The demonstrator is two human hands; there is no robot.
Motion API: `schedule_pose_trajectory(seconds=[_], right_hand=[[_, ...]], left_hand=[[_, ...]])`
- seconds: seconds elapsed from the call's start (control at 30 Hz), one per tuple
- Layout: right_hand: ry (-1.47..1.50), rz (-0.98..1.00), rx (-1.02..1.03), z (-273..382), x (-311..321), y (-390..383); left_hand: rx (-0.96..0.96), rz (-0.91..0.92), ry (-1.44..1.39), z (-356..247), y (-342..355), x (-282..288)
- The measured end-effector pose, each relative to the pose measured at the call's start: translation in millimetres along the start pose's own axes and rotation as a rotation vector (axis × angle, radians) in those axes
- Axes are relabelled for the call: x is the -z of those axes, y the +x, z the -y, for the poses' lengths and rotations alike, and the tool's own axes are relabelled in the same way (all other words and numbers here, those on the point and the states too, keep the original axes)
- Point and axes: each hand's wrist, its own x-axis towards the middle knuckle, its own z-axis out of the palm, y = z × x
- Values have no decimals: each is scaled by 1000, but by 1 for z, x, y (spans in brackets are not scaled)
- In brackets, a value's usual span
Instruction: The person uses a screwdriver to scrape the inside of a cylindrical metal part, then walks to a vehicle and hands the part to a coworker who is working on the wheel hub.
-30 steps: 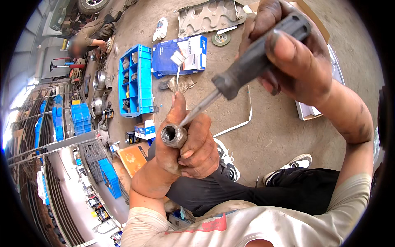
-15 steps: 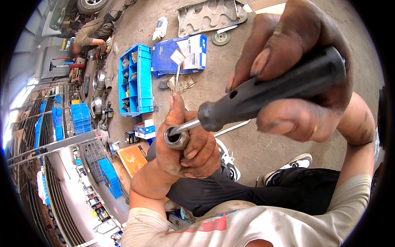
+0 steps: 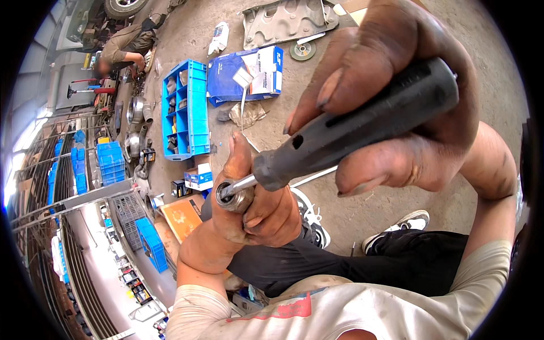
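My left hand, in the lower middle, is closed around a metal threaded fitting whose hollow end faces up toward the camera. My right hand grips the black handle of a screwdriver at the upper right, with fingers over it and thumb beneath. The metal shaft runs down to the left into the fitting's opening; its tip is hidden inside. A blue-and-white box lies on the floor beyond my hands.
A blue compartment bin, metal plate and grinding disc lie on the concrete floor. An orange case is left of my legs; shelving with blue crates lines the left. Another person bends down at the upper left.
The screwdriver tip has moved from beside the fitting's rim into its opening. My right hand has shifted down and turned, then slightly left; my left hand has moved slightly left.
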Motion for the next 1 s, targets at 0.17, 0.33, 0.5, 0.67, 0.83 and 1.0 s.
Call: schedule_pose_trajectory(seconds=[0.17, 0.33, 0.5, 0.67, 0.83, 1.0], right_hand=[[358, -116, -166, -5, -8, -2], [799, -79, -464, 4, -7, 4], [1123, -178, -661, 7, -2, 5], [1079, -392, -841, 15, 6, 16], [653, -492, -766, 12, -5, 14], [365, -587, -577, 1, -14, 7]], left_hand=[[124, 33, -63, -2, 1, -10], [131, 59, -133, 5, -3, -11], [74, -1, -48, 3, 2, -17], [11, 94, -86, 4, 3, -10], [-35, 7, -18, 5, 1, -10], [-57, -114, 27, 7, 0, -9]])
